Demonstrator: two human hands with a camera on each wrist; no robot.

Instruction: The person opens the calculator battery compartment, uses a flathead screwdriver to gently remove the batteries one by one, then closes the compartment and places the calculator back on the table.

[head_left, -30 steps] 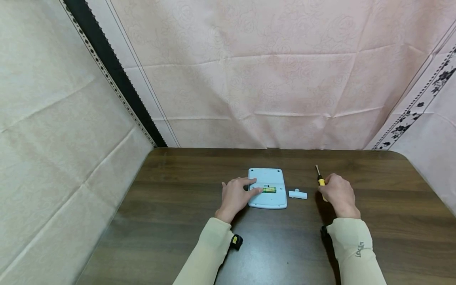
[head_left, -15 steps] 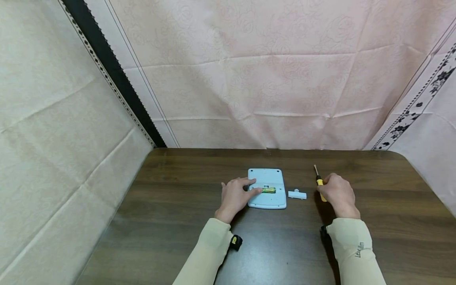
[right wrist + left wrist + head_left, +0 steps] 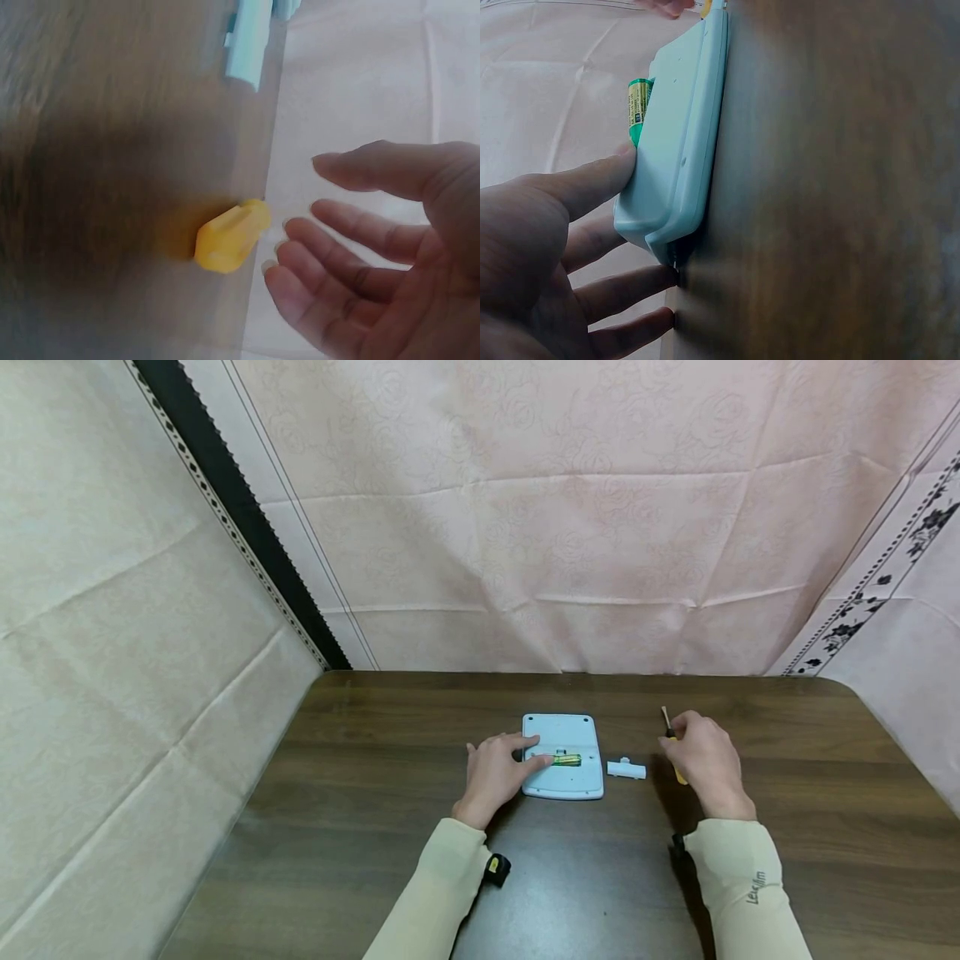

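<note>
A light blue device (image 3: 562, 783) lies on the table, a green-and-yellow battery (image 3: 567, 760) in its recess. My left hand (image 3: 495, 777) rests at the device's left side, its thumb at the battery's end; the left wrist view shows the thumb against the battery (image 3: 638, 105) and the other fingers spread by the device's edge. A yellow-handled screwdriver (image 3: 681, 777) lies to the right. Over it hovers my right hand (image 3: 708, 764); in the right wrist view the hand (image 3: 360, 262) has relaxed fingers apart from the yellow handle (image 3: 231, 238), holding nothing.
A small light blue cover (image 3: 626, 769) lies between the device and the screwdriver. The brown wooden table (image 3: 390, 860) reaches back to a pale patterned cloth (image 3: 562, 543). More cloth hangs at the left and right.
My right hand has let go of the screwdriver and risen slightly above it, moving a little away from me. The left hand, device and battery stay in place.
</note>
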